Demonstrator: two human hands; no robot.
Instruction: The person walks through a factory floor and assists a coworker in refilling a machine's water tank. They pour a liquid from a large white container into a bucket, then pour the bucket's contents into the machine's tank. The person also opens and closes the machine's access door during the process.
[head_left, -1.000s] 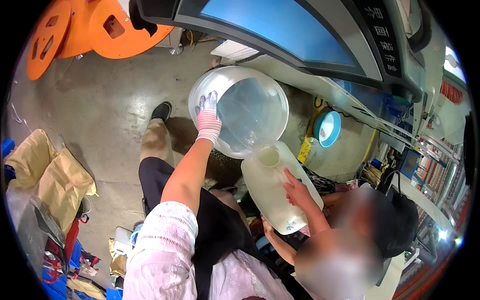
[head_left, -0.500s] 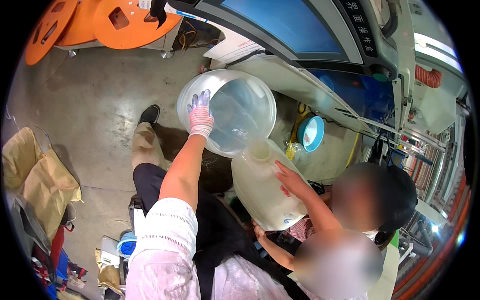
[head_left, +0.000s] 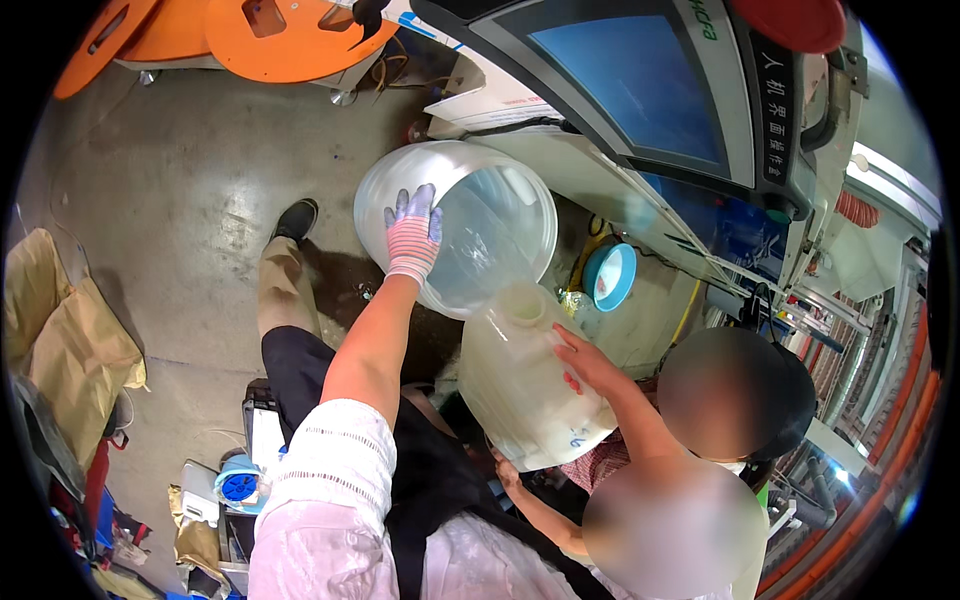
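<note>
Tub (head_left: pixel 378 200), twelve o'clock: our left hand (head_left: pixel 412 235) spread at its nine-o'clock side. Jug (head_left: pixel 515 385), tub's five o'clock: our right hand (head_left: pixel 590 362) curled on it. Step, we judge: pouring; next calls for steady tilt.

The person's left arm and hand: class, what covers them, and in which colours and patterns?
The left hand wears a glove striped pinkish-red and white, with grey-purple fingers. Above the bare forearm sits a whitish sleeve with openwork bands.
</note>
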